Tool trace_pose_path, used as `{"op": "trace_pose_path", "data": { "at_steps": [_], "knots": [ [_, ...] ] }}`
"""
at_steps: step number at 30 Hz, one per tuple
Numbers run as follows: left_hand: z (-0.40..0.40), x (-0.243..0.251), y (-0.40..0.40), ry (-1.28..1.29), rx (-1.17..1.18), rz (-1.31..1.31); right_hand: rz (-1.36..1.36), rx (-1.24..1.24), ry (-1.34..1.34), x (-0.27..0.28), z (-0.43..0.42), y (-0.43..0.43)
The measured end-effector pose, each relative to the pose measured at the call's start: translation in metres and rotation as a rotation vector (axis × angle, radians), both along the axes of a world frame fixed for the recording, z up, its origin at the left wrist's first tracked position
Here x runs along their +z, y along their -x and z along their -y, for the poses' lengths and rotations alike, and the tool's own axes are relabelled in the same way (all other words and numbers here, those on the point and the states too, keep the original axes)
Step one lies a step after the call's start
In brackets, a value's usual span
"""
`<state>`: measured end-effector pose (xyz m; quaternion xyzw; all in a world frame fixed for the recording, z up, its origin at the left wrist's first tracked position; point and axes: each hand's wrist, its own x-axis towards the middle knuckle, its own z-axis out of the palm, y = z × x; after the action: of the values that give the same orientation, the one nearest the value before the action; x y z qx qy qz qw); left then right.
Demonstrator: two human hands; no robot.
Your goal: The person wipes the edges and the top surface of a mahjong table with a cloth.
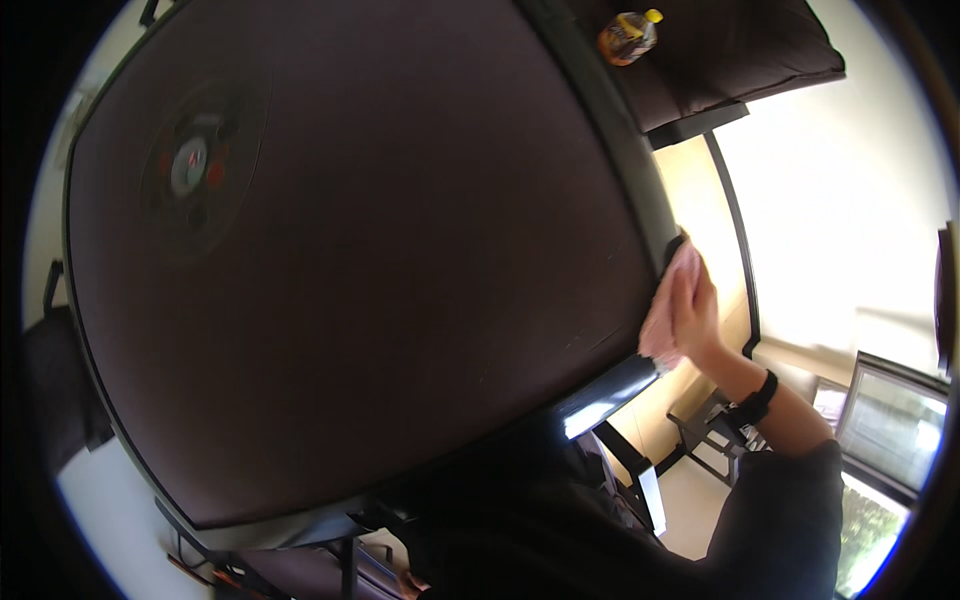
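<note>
My right hand [696,311] is wrapped around a folded pink cloth [664,322], pressed to the dark rim [615,150] of what looks like an automatic mahjong table, near its right corner. The brown playing surface [390,247] fills most of the view. Set into it at the upper left is a round control disc [189,166] with red buttons and a pale centre. Low in the picture, a small patch of skin that may be my left hand [411,583] shows beside my dark clothing, too cut off to read its fingers.
A yellow-capped drink bottle [630,37] lies on a dark padded seat [720,60] beyond the rim. Another dark chair [56,390] stands at the left. A black stool [701,431] is near the wall at the right, by a window [892,420].
</note>
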<state>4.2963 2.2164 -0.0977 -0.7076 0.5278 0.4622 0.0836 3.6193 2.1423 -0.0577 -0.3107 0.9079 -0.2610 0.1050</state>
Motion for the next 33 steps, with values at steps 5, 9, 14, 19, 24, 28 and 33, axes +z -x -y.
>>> {"op": "trace_pose_path", "data": {
  "at_steps": [5,9,14,19,24,28,33],
  "knots": [
    [0.006,0.009,-0.001,-0.127,-0.048,0.052,0.098,0.036,0.008,0.012,0.007,0.001],
    [0.015,0.006,-0.012,-0.186,-0.107,0.037,0.096,0.036,0.031,0.02,0.005,-0.002],
    [0.04,-0.015,-0.022,-0.243,-0.201,-0.028,0.153,0.004,-0.026,0.031,0.009,-0.003],
    [0.071,0.006,0.045,-0.373,0.129,-0.241,0.054,0.019,-0.009,0.021,0.005,0.004],
    [0.106,0.027,0.111,-0.446,-0.421,-0.039,0.008,0.037,-0.109,0.014,0.0,0.01],
    [0.064,-0.029,0.121,-0.289,-0.419,-0.298,0.013,0.079,-0.031,0.022,0.002,0.019],
    [0.069,0.016,0.241,-0.339,-0.25,-0.187,0.087,0.085,0.012,0.009,-0.005,0.023]
  ]
}}
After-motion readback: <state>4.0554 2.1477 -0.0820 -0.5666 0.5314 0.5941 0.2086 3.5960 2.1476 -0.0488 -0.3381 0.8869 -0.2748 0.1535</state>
